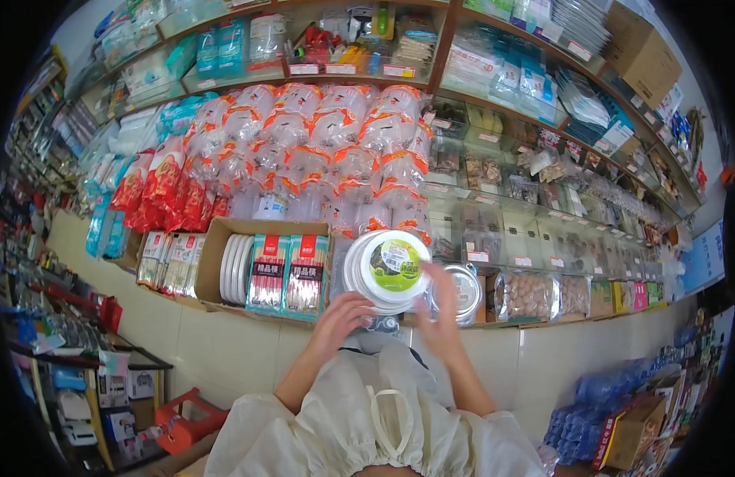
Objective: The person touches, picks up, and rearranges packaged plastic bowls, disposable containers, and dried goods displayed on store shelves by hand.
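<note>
A stack of round white plates or bowls (359,274) with a green label stands right in front of me. My left hand (343,322) rests at its lower left edge, fingers apart and slightly curled. On the stack's right side is my right hand (440,306), blurred, with its fingers raised near the rim. Whether either hand grips the stack cannot be made out. Just right of it sits a round, silvery wrapped stack (460,294), partly behind my right hand.
To the left, a cardboard box (210,266) holds white plates and chopstick packs (305,274). Bagged cups (308,127) are piled behind. Shelves (502,199) of packets run along the right. A red stool (184,421) stands at lower left.
</note>
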A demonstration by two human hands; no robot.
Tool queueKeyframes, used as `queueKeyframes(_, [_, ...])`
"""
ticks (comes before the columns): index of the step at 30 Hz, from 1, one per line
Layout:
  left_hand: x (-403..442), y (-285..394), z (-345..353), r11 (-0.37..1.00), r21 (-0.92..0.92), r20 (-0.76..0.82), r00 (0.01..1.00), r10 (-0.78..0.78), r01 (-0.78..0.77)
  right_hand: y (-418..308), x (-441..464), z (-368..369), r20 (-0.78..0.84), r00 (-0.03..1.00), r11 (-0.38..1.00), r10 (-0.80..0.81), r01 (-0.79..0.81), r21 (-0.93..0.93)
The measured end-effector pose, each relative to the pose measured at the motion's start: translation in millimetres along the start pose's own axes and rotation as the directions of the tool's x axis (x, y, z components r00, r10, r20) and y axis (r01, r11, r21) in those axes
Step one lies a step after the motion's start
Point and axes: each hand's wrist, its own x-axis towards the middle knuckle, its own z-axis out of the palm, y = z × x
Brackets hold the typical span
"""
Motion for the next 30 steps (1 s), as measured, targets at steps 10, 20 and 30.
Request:
queueKeyframes(10, [6,-78,51,0.745,-0.657,0.221,0.974,0.051,0.11,24,-52,41,0.486,0.82,0.952,-0.303,0.28,0.122])
queueKeyframes(20, [6,-76,116,0.881,-0.47,0.083,0.996,-0.017,0.054,76,-93,-51,0.49,0.849,0.95,-0.198,0.29,-0.117])
queueKeyframes(30, [26,-116,174,0.992,0.01,0.171,0.977,-0.129,0.129,120,-134,-101,0.197,0.98,0.988,0.014,0.017,-0.156])
